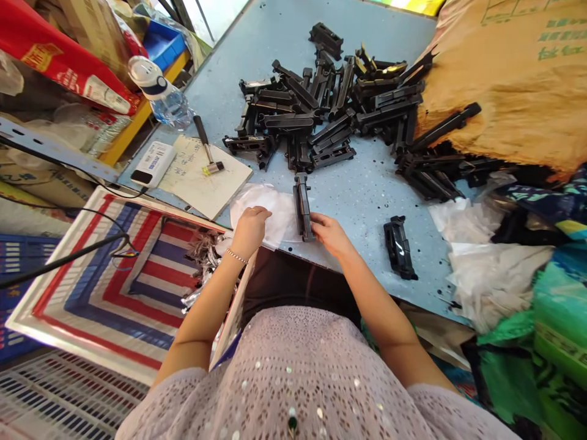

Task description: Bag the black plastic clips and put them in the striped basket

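Black part (301, 206) is in the lower middle of the frame, upright on the page: long axis runs nearly top to bottom, upper end leaning a touch to the left, lower end by the near edge of the surface (362, 189). My right hand (331, 233) is the nearer one, coming in from the lower right; its fingers touch the part's right side, close to the lower end, so the part lies directly left of them and its long axis runs across the way they point. Far side of the part is hidden, so can't tell if those fingers are clamped on it or only resting against it.

My left hand (251, 231) is on the other side, left of centre, over the white sheet (274, 211). Its fingers are curled close together and point right, at the part, with a strip of sheet between; not touching the part. Can't tell whether they pinch the sheet.

The sheet's right side reaches the part; whether it runs underneath, can't tell. Upper end of the part points at the pile of black parts (293, 122), top centre, apart from it. One loose black piece (400, 247) sits off to the right, well clear of my right fingers.
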`<state>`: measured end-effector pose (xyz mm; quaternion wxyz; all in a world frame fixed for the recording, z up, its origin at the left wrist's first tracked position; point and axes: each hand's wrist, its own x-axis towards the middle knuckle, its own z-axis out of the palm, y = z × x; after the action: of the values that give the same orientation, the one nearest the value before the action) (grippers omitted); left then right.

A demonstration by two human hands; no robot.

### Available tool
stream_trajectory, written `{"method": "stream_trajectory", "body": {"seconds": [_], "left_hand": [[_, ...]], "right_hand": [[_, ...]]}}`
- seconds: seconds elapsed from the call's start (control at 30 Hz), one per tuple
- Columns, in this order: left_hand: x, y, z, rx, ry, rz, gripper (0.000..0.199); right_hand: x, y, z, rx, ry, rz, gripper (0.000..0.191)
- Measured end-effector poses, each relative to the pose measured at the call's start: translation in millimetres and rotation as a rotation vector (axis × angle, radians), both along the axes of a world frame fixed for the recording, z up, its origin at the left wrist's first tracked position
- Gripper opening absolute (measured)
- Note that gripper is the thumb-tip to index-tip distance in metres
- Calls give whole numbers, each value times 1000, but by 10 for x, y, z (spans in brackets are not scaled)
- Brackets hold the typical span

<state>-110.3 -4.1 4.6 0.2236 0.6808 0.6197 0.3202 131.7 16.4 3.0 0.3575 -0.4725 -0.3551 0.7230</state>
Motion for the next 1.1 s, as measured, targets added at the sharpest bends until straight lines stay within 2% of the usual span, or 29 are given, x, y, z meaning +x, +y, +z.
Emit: {"method": "stream_trajectory", "body": {"seconds": [0.07, 0.13, 0.2, 0.27, 0.33, 0.43, 0.5, 0.57, 0.63, 0.67, 0.77, 0.83, 0.87, 0.9, 0.93, 0.97, 1.0, 1.03, 1.07, 1.1], "left_hand": [[-14, 14, -13, -12, 5, -13, 41], [11, 19, -21, 4, -55, -15, 50], [65, -15, -20, 53, -86, -30, 56], [138, -107, -18, 139, -50, -96, 57], [222, -250, -25, 228, 20, -229, 60], [342, -478, -44, 270, 72, -400, 71], [397, -575, -37, 234, 69, -432, 75], [423, -625, 22, 199, 79, -465, 73], [407, -678, 178, 208, 101, -491, 64], [373, -726, 302, 229, 102, -489, 57], [109, -988, 800, 215, 47, -461, 42], [-225, -1186, 1054, 57, 16, -517, 41], [-420, -1254, 1088, -69, 29, -567, 39], [-615, -1287, 1038, -217, 52, -613, 37], [-792, -1281, 899, -362, 66, -629, 33], [-938, -1242, 681, -502, 84, -598, 28], [-1044, -1177, 403, -635, 111, -530, 23], [-1108, -1100, 89, -776, 173, -403, 18], [-1131, -1023, -233, -901, 266, -225, 13], [-1119, -955, -538, -928, 324, -124, 13]], "right_hand": [[118, -111, 83, 63, -50, 43, 36], [194, -209, 128, 40, -34, 204, 36], [220, -256, 92, -57, 16, 353, 31], [207, -244, -17, -154, 100, 398, 30], [164, -200, -151, -213, 241, 342, 33], [51, -177, -273, -216, 387, 158, 32], [-47, -238, -257, -159, 324, 101, 34], [-144, -360, -166, -13, 139, 105, 36], [-209, -508, -21, 147, -10, 125, 34], [-218, -578, 65, 193, -25, 153, 31], [-73, -714, 339, 186, 76, 348, 31], [215, -725, 494, 213, -7, 421, 35], [417, -709, 551, 265, -146, 385, 36], [647, -685, 590, 330, -345, 308, 37], [893, -657, 610, 397, -594, 189, 35], [1135, -627, 611, 455, -862, 54, 36], [1355, -599, 596, 475, -1114, -18, 40], [1534, -575, 569, 474, -1312, -63, 45], [1658, -558, 535, 486, -1447, -82, 49], [1718, -550, 498, 522, -1516, -65, 53]]}}
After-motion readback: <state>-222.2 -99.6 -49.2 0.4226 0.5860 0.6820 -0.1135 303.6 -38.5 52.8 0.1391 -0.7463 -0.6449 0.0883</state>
